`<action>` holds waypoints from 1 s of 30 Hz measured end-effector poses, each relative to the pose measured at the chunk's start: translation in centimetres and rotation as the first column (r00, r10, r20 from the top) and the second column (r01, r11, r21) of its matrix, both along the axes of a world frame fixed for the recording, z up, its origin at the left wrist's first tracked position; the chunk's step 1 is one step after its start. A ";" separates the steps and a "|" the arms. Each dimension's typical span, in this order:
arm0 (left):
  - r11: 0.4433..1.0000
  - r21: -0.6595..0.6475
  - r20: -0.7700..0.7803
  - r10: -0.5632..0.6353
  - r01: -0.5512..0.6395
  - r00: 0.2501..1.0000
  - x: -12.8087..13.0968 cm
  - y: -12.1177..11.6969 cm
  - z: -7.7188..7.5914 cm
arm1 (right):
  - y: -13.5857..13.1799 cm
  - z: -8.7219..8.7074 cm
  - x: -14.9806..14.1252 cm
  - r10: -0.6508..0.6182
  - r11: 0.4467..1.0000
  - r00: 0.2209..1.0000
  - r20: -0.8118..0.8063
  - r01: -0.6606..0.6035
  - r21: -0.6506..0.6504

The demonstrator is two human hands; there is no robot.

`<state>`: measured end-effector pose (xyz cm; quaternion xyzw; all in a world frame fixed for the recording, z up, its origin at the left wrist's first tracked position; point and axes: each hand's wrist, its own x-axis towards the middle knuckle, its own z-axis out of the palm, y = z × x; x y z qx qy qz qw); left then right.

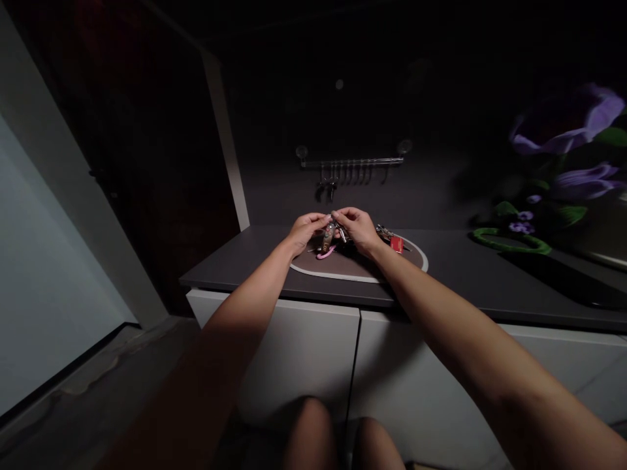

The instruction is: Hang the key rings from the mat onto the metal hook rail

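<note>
"How should I hold it?"

"Pinch gently and keep it low, so a slip would be a small one. Where are your hands?"

"The left hand [308, 228] and right hand [358, 228] are both pinching the top of the key bunch [341, 233], over the mat [343, 270]."

"How does it look?"

"Shiny metal, a charm [328, 237] with letters, and a curved pink bit [325, 254] below. Farther back, a hook rail [353, 162]."

left hand [308, 231] and right hand [358, 228] bare; bare forearms [443, 313]; rounded bare knees [312, 432].

Dark wall [274, 104] above white cabinets [304, 346]
</note>
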<state>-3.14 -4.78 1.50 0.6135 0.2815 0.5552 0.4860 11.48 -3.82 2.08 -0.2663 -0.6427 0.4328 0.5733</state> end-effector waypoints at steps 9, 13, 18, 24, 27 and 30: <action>0.996 0.002 0.093 0.091 -0.091 0.992 -0.1 0.8 -0.3 | 0.0 -0.2 -0.1 0.060 0.998 0.998 -0.017 -0.061 -0.033; 0.994 -0.020 0.157 0.107 -0.106 0.982 0.0 0.8 -0.2 | 0.6 -0.4 0.1 0.036 0.999 0.999 0.001 -0.036 0.008; 0.997 -0.030 0.189 0.082 -0.077 0.979 0.1 0.8 -0.2 | 0.9 -0.5 0.2 -0.003 1.000 1.000 0.012 0.003 0.030; 0.999 -0.020 0.197 0.043 -0.040 0.979 0.4 0.9 -0.3 | 0.4 -0.1 0.5 -0.024 1.000 0.999 -0.020 0.024 -0.009; 0.999 -0.024 0.218 0.048 -0.044 0.975 0.3 1.0 -0.3 | 0.3 0.2 0.7 -0.015 0.999 0.996 -0.091 0.012 -0.041; 0.993 -0.034 0.206 0.117 -0.113 0.972 0.3 1.3 -0.4 | 0.4 0.5 1.1 -0.060 0.997 0.992 -0.109 0.053 -0.061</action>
